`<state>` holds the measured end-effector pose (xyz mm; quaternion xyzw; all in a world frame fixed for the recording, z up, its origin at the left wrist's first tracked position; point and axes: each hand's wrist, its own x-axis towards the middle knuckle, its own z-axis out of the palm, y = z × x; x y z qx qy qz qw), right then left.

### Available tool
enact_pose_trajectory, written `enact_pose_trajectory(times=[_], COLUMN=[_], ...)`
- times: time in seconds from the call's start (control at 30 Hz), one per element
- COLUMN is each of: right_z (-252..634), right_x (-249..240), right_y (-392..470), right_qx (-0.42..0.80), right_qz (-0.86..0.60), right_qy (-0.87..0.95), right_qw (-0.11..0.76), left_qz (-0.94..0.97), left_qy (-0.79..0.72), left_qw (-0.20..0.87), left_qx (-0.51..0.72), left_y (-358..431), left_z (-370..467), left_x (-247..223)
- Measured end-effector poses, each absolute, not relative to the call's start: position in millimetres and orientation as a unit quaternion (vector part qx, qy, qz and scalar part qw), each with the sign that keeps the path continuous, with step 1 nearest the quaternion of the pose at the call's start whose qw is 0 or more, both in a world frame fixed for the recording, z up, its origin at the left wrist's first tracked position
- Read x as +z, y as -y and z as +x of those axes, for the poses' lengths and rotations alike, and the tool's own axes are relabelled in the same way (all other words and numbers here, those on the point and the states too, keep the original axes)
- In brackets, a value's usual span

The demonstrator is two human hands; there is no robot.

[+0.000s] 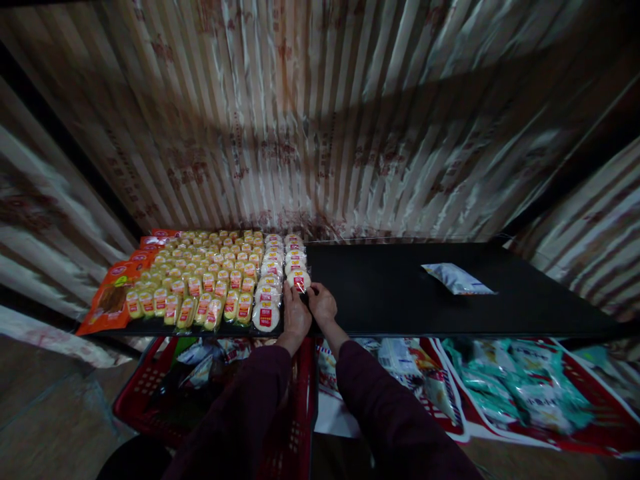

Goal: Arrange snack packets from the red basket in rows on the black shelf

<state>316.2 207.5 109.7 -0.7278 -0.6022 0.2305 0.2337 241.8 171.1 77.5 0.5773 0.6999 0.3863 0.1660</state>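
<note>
On the black shelf, my left hand (pixel 297 315) has its fingers on the left edge of a round white wrapped cake (pixel 299 281) with a red label. From the other side, my right hand (pixel 323 303) pinches the same wrapper at its right edge. This cake lies at the front of a short row of similar ones (pixel 295 257). To the left runs a longer row of round white wrapped cakes (pixel 266 317), overlapping one another. Beyond it stand several rows of small yellow wrapped cakes (pixel 203 307) with red labels.
Orange packets (pixel 113 297) lie at the left end of the black shelf (pixel 370 293). A silvery packet (pixel 457 279) rests on its right part. Below are red baskets (pixel 300 427) with snack bags, some teal (pixel 535 383). Striped sheeting (pixel 320 133) hangs behind.
</note>
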Motion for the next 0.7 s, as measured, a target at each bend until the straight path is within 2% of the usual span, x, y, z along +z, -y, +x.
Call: enact_pose_trajectory(times=[0.27, 0.7], right_z=[313, 311], right_x=[112, 113], right_y=[-209, -212], right_qx=[0.204, 0.202], right_qz=[-0.741, -0.739], right_qy=[0.606, 0.607], right_qw=[0.205, 0.212], left_qz=[0.597, 0.634], left_qy=[-0.69, -0.685], left_qw=[0.152, 0.108], left_qx=[0.38, 0.343], left_y=[-175, -178], left_z=[240, 237], left_x=[69, 62])
